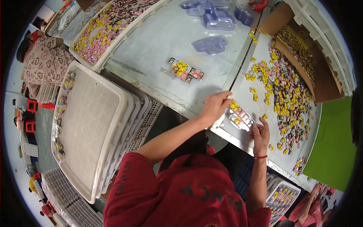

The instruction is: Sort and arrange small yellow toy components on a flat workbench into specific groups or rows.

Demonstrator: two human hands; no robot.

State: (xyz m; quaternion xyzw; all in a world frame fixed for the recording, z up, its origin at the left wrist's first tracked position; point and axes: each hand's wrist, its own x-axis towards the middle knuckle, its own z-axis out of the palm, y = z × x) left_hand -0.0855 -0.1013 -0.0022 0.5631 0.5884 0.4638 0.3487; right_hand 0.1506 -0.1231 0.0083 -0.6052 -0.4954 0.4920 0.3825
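Observation:
Between my hands, at the table's near edge, lies a clear plastic blister tray [242, 119] whose pockets hold small yellow, pink and white packets. My left hand [216, 107] is closed above the tray's far left end, fingertips pinched around something small and whitish that I cannot make out. At the tray's right end is my right hand [261, 135], its thumb and index finger apart, close to or touching the edge. Farther left, a filled tray [185, 69] with yellow, pink and dark packets rests on the table.
Loose packets [287, 102] spread across the right side beside an open cardboard box [329, 77]. Empty clear trays [219, 19] lie at the back. Stacked white perforated crates [92, 102] stand left; a bin [104, 36] of packets is behind them. Other people work nearby.

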